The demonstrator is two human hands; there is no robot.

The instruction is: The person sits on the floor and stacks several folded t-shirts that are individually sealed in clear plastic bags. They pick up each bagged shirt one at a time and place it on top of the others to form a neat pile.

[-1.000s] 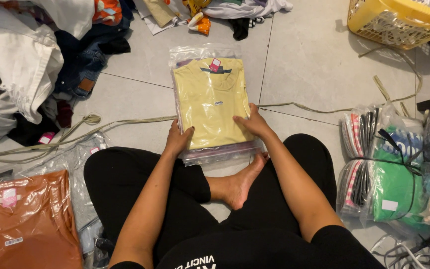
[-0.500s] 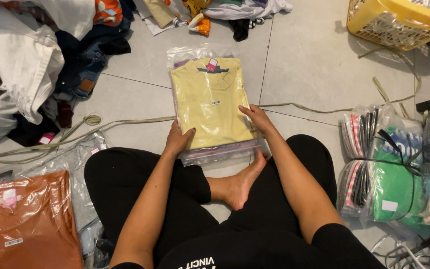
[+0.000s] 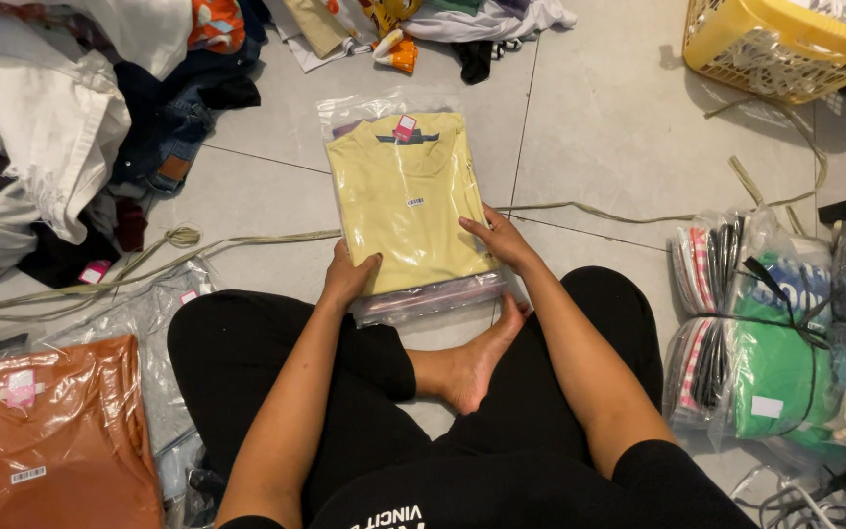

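Both forearms extend forward over crossed legs. Left hand [image 3: 347, 277] and right hand [image 3: 501, 240], fingers spread flat, press the near corners of the bagged yellow shirt [image 3: 405, 201] lying on the floor [image 3: 599, 147].

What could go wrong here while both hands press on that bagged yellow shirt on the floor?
The left hand and right hand press only the near end of the bagged yellow shirt, so trapped air might puff the far end. The slick bag could slide on the floor tiles. The loose strap alongside might catch underneath.
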